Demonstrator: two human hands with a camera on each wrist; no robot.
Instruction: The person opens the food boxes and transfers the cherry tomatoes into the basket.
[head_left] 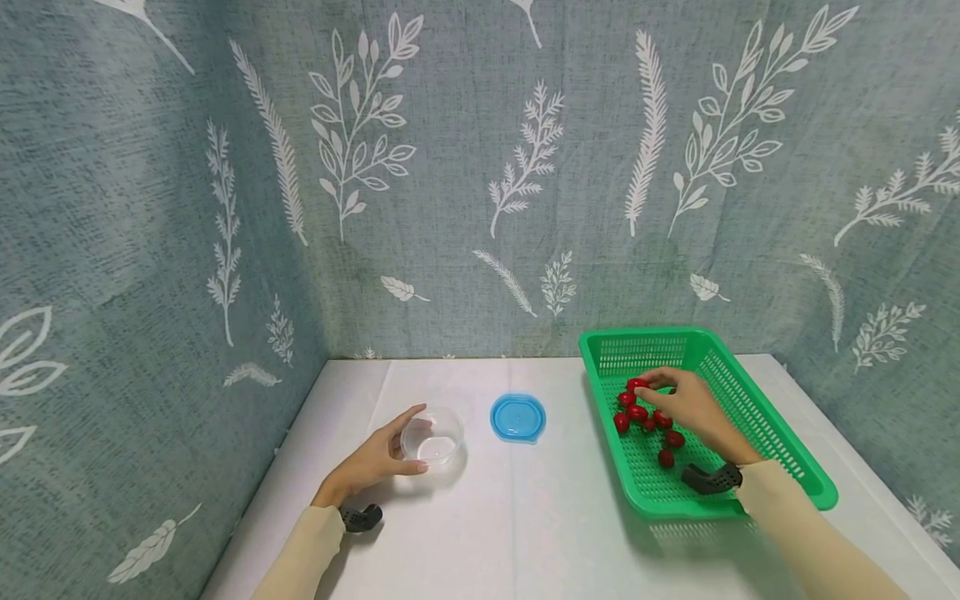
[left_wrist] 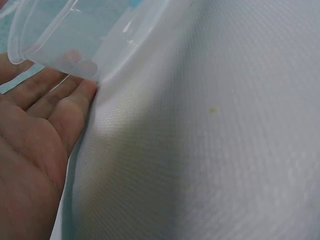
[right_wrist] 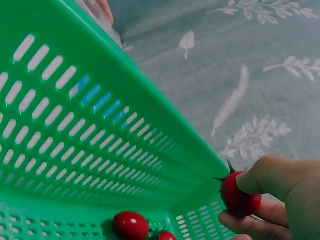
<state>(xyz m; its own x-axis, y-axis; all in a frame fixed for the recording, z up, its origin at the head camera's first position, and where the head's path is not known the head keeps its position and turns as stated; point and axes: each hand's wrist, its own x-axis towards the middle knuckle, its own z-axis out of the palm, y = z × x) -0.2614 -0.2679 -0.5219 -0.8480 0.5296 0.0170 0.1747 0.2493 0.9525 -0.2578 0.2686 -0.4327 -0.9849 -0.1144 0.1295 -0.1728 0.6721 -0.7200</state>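
Observation:
My left hand (head_left: pixel 372 460) holds a clear round plastic container (head_left: pixel 441 448) that stands open-topped on the table, thumb at its near side and fingers round the far side. In the left wrist view the fingers lie against the wall of the container (left_wrist: pixel 95 37). Over the green basket (head_left: pixel 633 492), my right hand (head_left: pixel 693 410) pinches a red cherry tomato (right_wrist: pixel 239 197) with a green calyx between thumb and fingers. Several more cherry tomatoes (head_left: pixel 637 412) lie on the basket floor beneath and beside that hand.
A blue lid (head_left: pixel 517 418) lies flat between the container and the basket. White cloth covers the table (head_left: pixel 555 517). Grey-green curtains (head_left: pixel 450 192) with white leaf prints rise behind the table and along its sides.

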